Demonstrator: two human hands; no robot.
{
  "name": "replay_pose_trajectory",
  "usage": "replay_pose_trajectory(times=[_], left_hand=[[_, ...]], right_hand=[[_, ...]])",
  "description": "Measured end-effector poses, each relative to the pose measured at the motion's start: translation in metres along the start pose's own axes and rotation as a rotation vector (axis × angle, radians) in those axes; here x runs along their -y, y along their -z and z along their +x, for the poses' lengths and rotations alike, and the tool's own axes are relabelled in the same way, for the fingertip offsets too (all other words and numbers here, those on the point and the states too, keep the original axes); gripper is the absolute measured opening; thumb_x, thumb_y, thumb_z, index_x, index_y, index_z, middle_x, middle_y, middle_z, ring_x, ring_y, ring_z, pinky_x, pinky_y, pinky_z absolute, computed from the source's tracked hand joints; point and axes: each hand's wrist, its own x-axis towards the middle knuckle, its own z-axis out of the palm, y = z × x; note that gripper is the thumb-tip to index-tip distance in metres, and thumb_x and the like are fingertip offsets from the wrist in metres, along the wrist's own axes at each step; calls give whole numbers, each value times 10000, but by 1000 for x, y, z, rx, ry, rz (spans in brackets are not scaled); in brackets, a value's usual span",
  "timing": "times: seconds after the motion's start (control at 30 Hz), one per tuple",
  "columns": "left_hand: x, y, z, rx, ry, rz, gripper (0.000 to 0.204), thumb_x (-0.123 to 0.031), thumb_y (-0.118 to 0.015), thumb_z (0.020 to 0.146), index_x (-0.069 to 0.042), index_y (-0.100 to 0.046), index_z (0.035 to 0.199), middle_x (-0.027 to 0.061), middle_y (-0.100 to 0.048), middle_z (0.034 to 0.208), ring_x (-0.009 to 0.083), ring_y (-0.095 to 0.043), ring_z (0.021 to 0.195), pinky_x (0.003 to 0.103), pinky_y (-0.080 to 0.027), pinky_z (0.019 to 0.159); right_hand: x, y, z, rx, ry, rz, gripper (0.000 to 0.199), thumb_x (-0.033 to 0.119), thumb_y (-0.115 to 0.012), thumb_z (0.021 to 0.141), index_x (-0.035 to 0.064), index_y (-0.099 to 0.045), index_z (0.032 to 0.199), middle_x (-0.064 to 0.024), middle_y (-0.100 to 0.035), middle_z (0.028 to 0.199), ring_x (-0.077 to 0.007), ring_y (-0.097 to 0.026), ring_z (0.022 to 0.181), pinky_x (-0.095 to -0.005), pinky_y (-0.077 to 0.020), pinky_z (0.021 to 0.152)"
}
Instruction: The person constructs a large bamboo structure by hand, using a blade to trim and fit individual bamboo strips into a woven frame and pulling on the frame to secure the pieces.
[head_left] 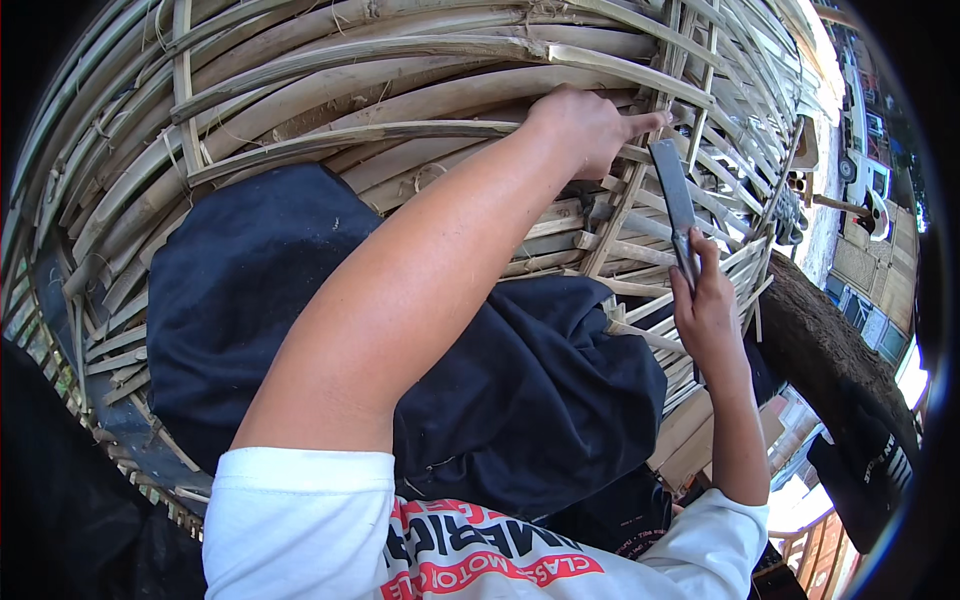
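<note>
My left hand (582,128) reaches to the upper middle of a bamboo framework. Its fingers are mostly curled at a bamboo strip (632,154), with one finger stretched along the crossing of the slats. My right hand (708,305) is closed round the lower end of a flat, dark metal blade with a squared tip (673,185). The blade points up and slightly left, and its tip is just below the left fingertip, close to the upright slats (622,215). Part of the left-hand grip is hidden behind the hand itself.
Long curved bamboo poles (400,95) fill the far side. Dark cloth (270,250) covers my lap, against the bamboo. A thick tree trunk (835,335) stands at the right. Beyond it are a white vehicle (865,150) and a dark garment (860,465).
</note>
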Motion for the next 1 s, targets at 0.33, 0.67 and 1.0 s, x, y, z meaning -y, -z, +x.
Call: replay_pose_trajectory(times=[0.33, 0.67, 1.0], left_hand=[[0, -8, 1, -30, 4, 24, 899, -40, -536, 819, -455, -184, 1535, 134, -715, 955, 296, -712, 866, 441, -579, 774], [3, -10, 0, -78, -1, 2, 881, -63, -553, 804, -463, -233, 1520, 135, -717, 966, 306, -713, 861, 440, -579, 782], [-1, -10, -1, -66, 42, 17, 901, -68, -624, 782, -454, -264, 1513, 123, -715, 1008, 291, -710, 915, 437, -573, 824]], right_hand=[[12, 12, -5, -239, 83, 191, 412, 54, -583, 935, 44, -428, 1317, -291, -650, 1092, -437, -670, 964, -474, -505, 810], [1, -11, 0, -24, -9, 16, 407, 90, -585, 950, 47, -431, 1325, -285, -643, 1109, -460, -643, 1007, -451, -501, 842], [10, -13, -9, -141, -45, 230, 409, 122, -566, 979, 73, -427, 1361, -194, -665, 873, -302, -673, 770, -365, -495, 726]])
